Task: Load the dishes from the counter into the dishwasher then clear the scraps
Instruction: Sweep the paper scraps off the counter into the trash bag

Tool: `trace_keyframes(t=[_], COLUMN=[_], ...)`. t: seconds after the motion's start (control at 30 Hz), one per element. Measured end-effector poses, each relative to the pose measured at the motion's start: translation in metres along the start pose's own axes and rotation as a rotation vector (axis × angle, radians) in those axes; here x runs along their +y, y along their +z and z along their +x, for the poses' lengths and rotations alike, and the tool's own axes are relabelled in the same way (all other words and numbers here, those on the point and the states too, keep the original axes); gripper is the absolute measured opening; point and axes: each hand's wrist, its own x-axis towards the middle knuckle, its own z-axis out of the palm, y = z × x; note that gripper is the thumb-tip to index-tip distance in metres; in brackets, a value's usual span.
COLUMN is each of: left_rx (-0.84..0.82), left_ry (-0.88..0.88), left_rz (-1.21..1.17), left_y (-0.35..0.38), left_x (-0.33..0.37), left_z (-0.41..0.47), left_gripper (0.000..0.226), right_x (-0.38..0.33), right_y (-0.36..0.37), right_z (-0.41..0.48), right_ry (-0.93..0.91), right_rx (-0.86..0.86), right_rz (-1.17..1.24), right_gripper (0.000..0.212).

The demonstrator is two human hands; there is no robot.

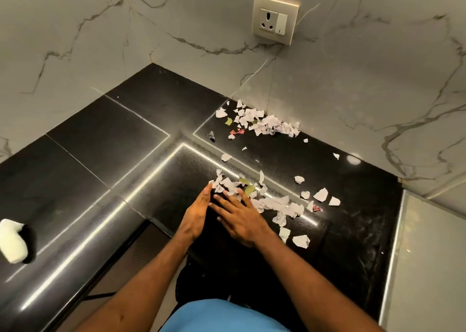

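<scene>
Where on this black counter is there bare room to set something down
The left wing of the counter is bare from the corner down to the white sponge. A narrow strip runs clear between the far scrap pile by the wall and the near pile. It is crowded around both hands.

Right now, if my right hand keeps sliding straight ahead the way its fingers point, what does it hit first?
Probably the near pile of paper scraps: the right hand's fingertips already reach its edge.
</scene>
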Motion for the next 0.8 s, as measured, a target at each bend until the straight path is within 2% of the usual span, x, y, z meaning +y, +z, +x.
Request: trace_keyframes(t=[0.1,0.2,0.33,0.43,0.5,0.6,0.7,0.8], left_rx=[-0.033,-0.078,-0.089,-0.06,-0.071,-0.166,-0.23,-0.223], left_ry=[0.032,0.041,-0.074,-0.038,-0.033,-0.126,-0.18,-0.176], left_rz=[0.285,0.716,1.033,1.284,1.318,1.247,1.251,1.294], left_y=[-0.006,-0.008,0.015,0.03,0.035,0.034,0.033,0.037], left_x=[0.002,0.004,0.026,0.039,0.04,0.038,0.04,0.044], left_z=[0.005,0.018,0.036,0.045,0.053,0.067,0.072,0.071], left_gripper=[0.049,0.076,0.132,0.158,0.168,0.172,0.172,0.172], right_x=[0.01,0.003,-0.002,0.001,0.004,0.01,0.013,0.011], right_y=[-0.011,-0.008,0.0,-0.002,-0.005,-0.005,0.007,0.017], right_z=[-0.002,-0.028,-0.075,-0.107,-0.126,-0.152,-0.164,-0.149], right_ry=[-0.105,-0.079,0.314,0.589,0.676,0.812,0.997,1.026], right_rx=[0.035,0.127,0.267,0.336,0.402,0.465,0.382,0.284], right_rz=[-0.068,-0.031,0.149,0.196,0.167,0.145,0.213,0.211], right_gripper=[0.048,0.046,0.054,0.068,0.076,0.091,0.112,0.108])
